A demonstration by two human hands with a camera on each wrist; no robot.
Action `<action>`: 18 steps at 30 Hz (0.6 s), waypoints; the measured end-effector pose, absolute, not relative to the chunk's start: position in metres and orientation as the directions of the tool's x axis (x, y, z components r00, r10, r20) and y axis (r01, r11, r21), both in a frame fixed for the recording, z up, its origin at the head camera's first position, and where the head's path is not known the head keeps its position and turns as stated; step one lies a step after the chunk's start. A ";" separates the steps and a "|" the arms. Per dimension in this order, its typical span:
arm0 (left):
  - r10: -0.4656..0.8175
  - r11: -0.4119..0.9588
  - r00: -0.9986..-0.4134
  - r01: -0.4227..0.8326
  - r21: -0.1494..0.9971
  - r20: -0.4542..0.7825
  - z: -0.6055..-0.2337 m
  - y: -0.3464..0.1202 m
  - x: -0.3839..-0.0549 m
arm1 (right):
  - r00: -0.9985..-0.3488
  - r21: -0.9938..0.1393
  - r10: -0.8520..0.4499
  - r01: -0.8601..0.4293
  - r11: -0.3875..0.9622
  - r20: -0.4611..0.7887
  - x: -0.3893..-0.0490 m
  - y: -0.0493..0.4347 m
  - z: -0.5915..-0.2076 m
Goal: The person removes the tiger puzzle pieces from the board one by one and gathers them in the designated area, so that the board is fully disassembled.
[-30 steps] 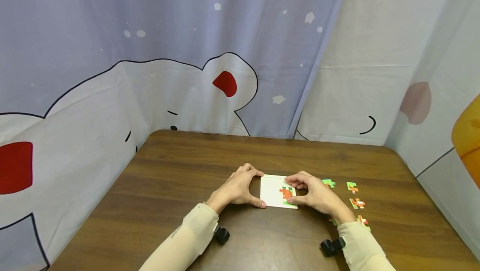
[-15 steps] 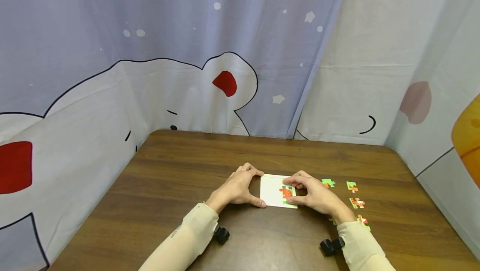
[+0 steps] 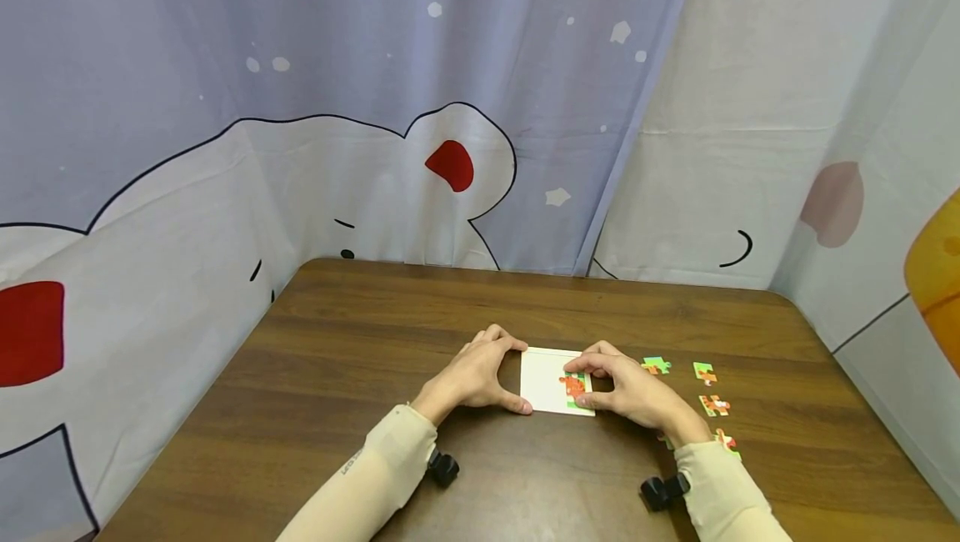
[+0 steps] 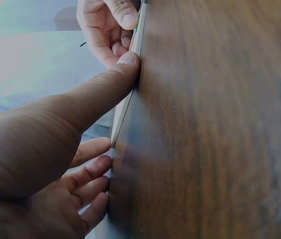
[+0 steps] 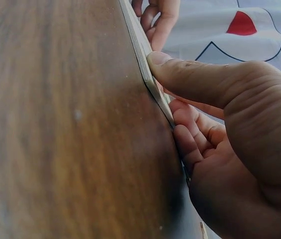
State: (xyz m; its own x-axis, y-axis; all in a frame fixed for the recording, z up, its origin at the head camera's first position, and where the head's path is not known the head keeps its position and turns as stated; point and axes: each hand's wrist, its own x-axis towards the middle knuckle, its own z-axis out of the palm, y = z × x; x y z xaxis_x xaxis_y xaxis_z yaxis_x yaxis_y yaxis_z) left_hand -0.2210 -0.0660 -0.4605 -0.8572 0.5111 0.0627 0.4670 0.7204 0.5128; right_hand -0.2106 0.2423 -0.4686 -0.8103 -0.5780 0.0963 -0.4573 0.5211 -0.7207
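Observation:
A square white puzzle board (image 3: 542, 379) lies flat on the table. Joined orange and green puzzle pieces (image 3: 573, 385) fill part of its right side. My left hand (image 3: 471, 375) holds the board's left side, thumb by the near corner and index finger by the far one; the left wrist view shows the thumb on the board's edge (image 4: 122, 117). On the right side, my right hand (image 3: 628, 385) pinches over the puzzle pieces, thumb on the near one and index finger curled at the far end. That hand hides some of them.
Several loose puzzle pieces (image 3: 714, 406) lie to the right of the board, one of them partly under the right wrist. The brown wooden table (image 3: 375, 317) ends at a printed curtain (image 3: 375, 192) behind and on both sides.
My right index finger has shifted slightly left over the far end of the pieces. The left hand and the board stay in place.

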 end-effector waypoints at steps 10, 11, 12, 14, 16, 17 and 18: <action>0.513 0.721 -0.856 0.469 0.510 0.062 -0.461 -0.066 -0.221 | -0.810 -0.738 -0.575 -0.457 0.497 0.115 -0.211 0.241 -0.470; 0.513 0.721 -0.856 0.469 0.510 0.063 -0.461 -0.066 -0.222 | -0.813 -0.736 -0.571 -0.456 0.500 0.115 -0.211 0.241 -0.470; 0.512 0.721 -0.856 0.469 0.509 0.063 -0.461 -0.066 -0.222 | -0.815 -0.735 -0.567 -0.455 0.503 0.116 -0.210 0.241 -0.470; 0.512 0.721 -0.856 0.469 0.509 0.064 -0.460 -0.066 -0.222 | -0.822 -0.730 -0.558 -0.450 0.514 0.114 -0.210 0.240 -0.469; 0.512 0.723 -0.857 0.469 0.508 0.062 -0.460 -0.066 -0.222 | -0.824 -0.733 -0.554 -0.448 0.512 0.117 -0.210 0.240 -0.468; 0.512 0.723 -0.857 0.469 0.508 0.062 -0.460 -0.066 -0.222 | -0.825 -0.736 -0.552 -0.447 0.508 0.120 -0.209 0.239 -0.468; 0.512 0.723 -0.857 0.468 0.508 0.060 -0.460 -0.066 -0.221 | -0.825 -0.739 -0.551 -0.447 0.504 0.123 -0.209 0.239 -0.467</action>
State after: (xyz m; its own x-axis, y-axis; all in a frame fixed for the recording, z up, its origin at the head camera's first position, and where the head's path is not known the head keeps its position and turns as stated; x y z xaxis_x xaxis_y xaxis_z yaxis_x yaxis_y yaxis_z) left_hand -0.2215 -0.0656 -0.4595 -0.8568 0.5120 0.0603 0.4680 0.7234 0.5076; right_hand -0.2091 0.2389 -0.4671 -0.8254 -0.5511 0.1226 -0.4465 0.5043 -0.7391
